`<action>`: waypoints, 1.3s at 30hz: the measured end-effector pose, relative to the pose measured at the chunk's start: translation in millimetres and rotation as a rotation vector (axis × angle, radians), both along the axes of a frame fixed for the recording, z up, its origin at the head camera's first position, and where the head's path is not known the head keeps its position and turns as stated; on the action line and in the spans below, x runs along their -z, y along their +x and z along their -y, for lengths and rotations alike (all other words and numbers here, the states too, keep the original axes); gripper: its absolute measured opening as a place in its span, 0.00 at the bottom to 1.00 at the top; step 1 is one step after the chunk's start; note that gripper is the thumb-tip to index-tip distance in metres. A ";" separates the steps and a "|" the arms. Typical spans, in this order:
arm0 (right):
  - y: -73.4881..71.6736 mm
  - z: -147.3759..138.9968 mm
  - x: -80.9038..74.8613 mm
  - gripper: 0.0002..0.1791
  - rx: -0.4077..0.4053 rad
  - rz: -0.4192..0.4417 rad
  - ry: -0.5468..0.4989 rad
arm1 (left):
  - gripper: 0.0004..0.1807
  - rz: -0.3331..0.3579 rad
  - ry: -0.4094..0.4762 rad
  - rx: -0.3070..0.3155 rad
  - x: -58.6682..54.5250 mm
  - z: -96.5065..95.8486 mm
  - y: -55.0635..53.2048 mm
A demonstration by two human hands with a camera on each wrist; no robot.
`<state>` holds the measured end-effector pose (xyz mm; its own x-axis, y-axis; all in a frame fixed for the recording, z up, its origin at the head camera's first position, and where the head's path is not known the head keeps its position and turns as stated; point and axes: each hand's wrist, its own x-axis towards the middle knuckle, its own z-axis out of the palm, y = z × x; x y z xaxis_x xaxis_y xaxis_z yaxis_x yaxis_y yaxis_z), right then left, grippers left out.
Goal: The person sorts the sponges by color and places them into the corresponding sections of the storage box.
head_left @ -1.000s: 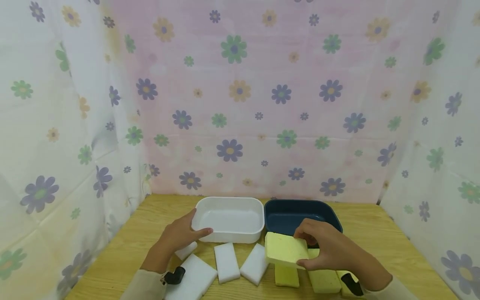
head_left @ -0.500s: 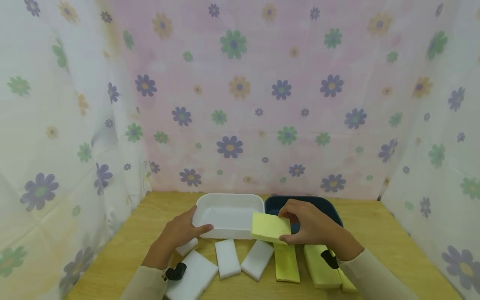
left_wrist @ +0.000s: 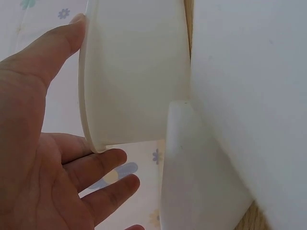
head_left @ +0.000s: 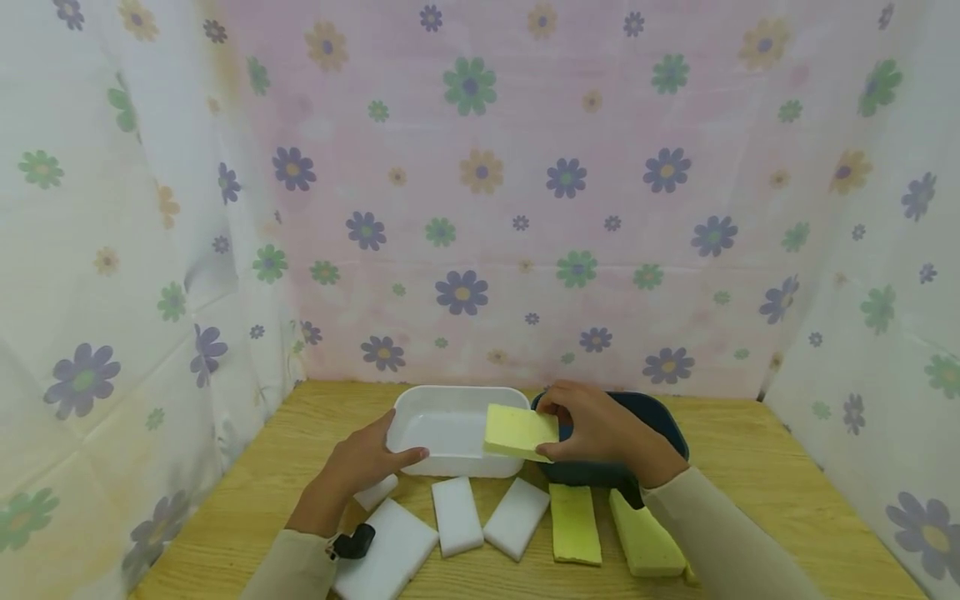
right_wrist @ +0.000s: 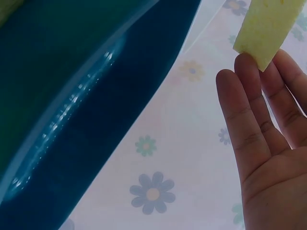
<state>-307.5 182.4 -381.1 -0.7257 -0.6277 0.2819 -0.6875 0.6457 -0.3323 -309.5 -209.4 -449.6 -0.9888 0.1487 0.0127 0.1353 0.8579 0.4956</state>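
As my left hand (head_left: 366, 454) spans the left end of the white plastic tub (head_left: 450, 465), its thumb lies over the near rim and its fingers are loosely spread, touching the tub without clenching it. Near that wrist, on the wooden table (head_left: 757, 492), are a small white block (head_left: 377, 493) and a large white slab (head_left: 390, 550); to their right lie two white foam blocks (head_left: 457, 517), long axes running near to far, near ends converging.

Farther right, my right hand (head_left: 596, 429) pinches a yellow foam block (head_left: 517, 429) by its right end. It shows over the tub's right end; I cannot tell how high. Its broad face is turned up, its long axis runs left to right, and its free end points left.

Beyond my fingers is the navy tub (head_left: 577, 475), its inside mostly hidden; nearer lie a flat yellow strip (head_left: 575, 525) and a thick yellow block (head_left: 648, 537). I judge the work early: one block is lifted, while the other pieces I see lie loose on the table.
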 end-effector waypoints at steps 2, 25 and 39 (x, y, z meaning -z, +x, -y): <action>-4.0 2.1 -0.7 0.25 -0.008 -0.006 -0.005 | 0.63 0.000 0.002 -0.001 -0.6 -0.2 -0.3; -31.7 38.5 14.4 0.27 0.000 -0.020 0.013 | 0.64 -0.022 0.008 0.013 2.4 -0.3 0.0; -37.7 62.1 19.9 0.27 0.017 0.009 0.021 | 0.61 -0.031 0.013 0.001 2.2 0.0 0.8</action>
